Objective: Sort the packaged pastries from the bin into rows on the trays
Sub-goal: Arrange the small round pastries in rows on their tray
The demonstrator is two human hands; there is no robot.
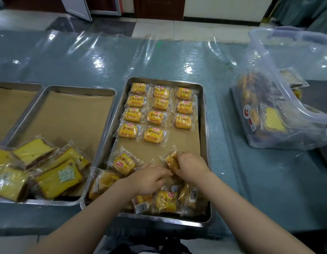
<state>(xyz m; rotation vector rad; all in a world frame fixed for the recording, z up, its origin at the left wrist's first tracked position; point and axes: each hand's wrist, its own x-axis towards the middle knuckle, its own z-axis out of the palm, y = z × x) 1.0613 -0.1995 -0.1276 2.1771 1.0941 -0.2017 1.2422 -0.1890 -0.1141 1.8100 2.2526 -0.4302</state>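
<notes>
Right hand: right hand [191,166] pinches a small bun packet [171,160] low on the middle tray [205,143].
Left hand: left hand [150,177] curls beside it; its grasp is hidden.
Handling: light, squashy, slick wrapper; take the edges.
Tray: eleven packets rowed, loose ones near.
Bin: clear bin [287,99] holds more.

Teal table [67,66] w/ clear plastic sheet [107,46]; tiled floor [177,28] behind; possibly door [76,6].

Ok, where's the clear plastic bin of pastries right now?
In the head view, the clear plastic bin stands on the counter at the far right, beyond the right edge of the tray of small bread packs, well apart from both hands.
</notes>
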